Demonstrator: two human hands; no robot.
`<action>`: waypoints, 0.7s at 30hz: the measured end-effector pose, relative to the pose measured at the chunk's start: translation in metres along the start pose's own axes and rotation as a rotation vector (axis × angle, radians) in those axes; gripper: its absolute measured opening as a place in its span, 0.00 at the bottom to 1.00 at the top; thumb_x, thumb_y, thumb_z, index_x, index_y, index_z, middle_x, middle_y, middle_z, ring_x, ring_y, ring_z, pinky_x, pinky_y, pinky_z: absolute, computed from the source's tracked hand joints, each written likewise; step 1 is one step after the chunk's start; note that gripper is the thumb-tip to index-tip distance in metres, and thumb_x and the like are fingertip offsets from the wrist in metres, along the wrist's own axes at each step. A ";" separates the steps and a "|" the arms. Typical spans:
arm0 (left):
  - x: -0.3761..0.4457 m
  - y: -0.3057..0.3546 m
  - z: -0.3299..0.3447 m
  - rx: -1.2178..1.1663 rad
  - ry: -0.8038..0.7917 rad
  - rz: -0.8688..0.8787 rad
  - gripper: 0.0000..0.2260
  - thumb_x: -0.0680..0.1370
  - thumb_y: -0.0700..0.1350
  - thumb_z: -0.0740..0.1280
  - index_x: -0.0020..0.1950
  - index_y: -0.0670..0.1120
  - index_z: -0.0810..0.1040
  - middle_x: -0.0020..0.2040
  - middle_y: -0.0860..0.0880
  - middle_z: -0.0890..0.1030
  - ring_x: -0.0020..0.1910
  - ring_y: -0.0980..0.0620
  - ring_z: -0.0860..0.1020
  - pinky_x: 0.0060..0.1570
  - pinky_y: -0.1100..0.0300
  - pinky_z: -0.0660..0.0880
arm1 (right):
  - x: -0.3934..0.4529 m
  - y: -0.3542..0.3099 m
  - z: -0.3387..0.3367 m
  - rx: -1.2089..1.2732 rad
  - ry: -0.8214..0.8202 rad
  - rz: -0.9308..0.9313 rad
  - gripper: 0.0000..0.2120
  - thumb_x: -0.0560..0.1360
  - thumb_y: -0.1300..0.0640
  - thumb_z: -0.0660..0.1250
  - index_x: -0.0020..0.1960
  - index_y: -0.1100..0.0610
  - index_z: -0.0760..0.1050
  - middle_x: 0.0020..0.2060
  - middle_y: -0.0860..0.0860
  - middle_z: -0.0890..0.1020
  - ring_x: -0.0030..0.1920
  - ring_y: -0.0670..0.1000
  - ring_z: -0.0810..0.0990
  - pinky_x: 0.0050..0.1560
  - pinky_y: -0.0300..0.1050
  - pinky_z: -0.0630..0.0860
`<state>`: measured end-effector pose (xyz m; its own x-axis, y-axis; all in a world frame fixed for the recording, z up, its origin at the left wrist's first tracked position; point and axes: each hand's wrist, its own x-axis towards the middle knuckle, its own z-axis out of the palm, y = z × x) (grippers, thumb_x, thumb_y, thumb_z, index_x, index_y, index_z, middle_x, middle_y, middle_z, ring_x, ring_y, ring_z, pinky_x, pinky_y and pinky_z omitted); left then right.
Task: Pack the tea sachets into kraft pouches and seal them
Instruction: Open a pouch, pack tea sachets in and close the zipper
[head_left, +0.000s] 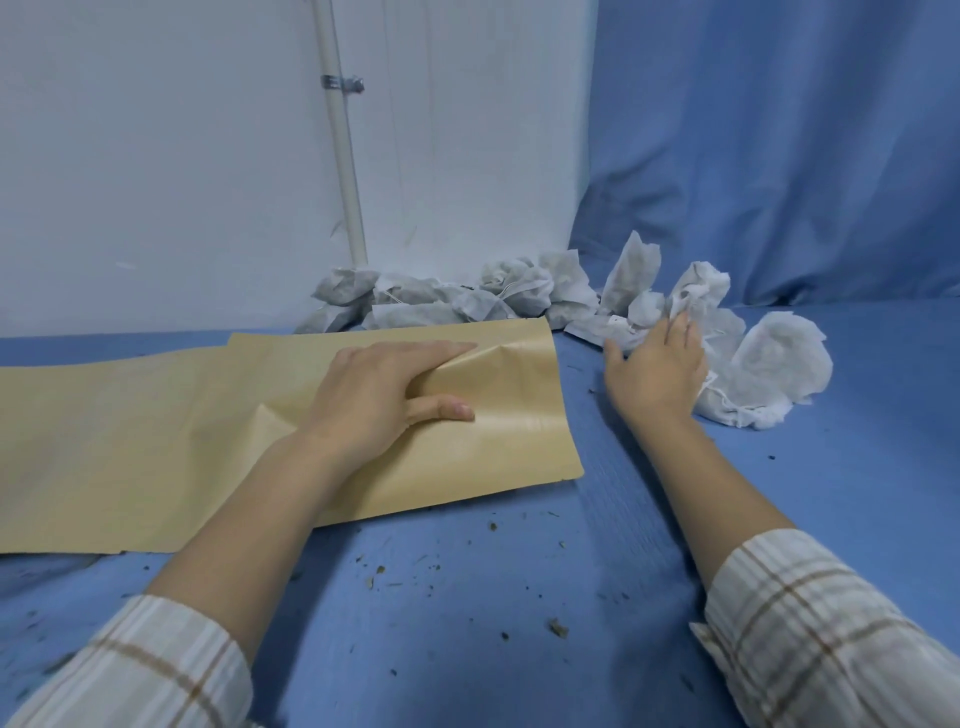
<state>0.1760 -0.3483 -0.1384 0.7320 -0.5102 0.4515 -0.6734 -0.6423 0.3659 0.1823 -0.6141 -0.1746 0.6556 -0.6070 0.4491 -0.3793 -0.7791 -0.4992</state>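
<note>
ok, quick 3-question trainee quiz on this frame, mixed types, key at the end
1. True or false: the left hand grips the mouth of the top kraft pouch, fingers tucked inside.
2. What is the right hand reaching into?
A. a stack of pouches
B. the pile of tea sachets
C. a sealing machine
3. Fill in: loose tea crumbs lie scattered on the ____ table cover.

Key: 1 true; 2 B; 3 blue
</note>
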 end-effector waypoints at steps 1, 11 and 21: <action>0.000 0.000 0.000 -0.002 0.001 -0.002 0.25 0.68 0.64 0.67 0.65 0.64 0.73 0.62 0.63 0.77 0.60 0.59 0.72 0.63 0.54 0.66 | -0.001 -0.001 -0.003 0.123 0.110 -0.028 0.28 0.79 0.49 0.58 0.72 0.64 0.59 0.72 0.59 0.61 0.72 0.56 0.58 0.70 0.46 0.53; 0.000 -0.005 -0.007 -0.004 0.011 -0.034 0.23 0.69 0.61 0.70 0.64 0.66 0.73 0.61 0.66 0.77 0.60 0.60 0.72 0.62 0.55 0.66 | -0.007 -0.004 -0.033 1.327 -0.112 0.405 0.14 0.70 0.63 0.67 0.53 0.51 0.75 0.43 0.50 0.79 0.39 0.50 0.79 0.37 0.42 0.78; 0.000 -0.004 -0.010 -0.147 -0.056 -0.017 0.21 0.67 0.60 0.71 0.59 0.71 0.73 0.57 0.68 0.77 0.56 0.67 0.72 0.58 0.68 0.66 | -0.021 -0.011 -0.036 1.115 -0.962 -0.062 0.11 0.72 0.71 0.65 0.52 0.62 0.79 0.41 0.54 0.84 0.40 0.48 0.83 0.38 0.37 0.78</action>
<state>0.1776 -0.3400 -0.1312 0.7450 -0.5340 0.3997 -0.6660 -0.5625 0.4898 0.1495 -0.5988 -0.1522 0.9928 0.1048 0.0587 0.0599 -0.0077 -0.9982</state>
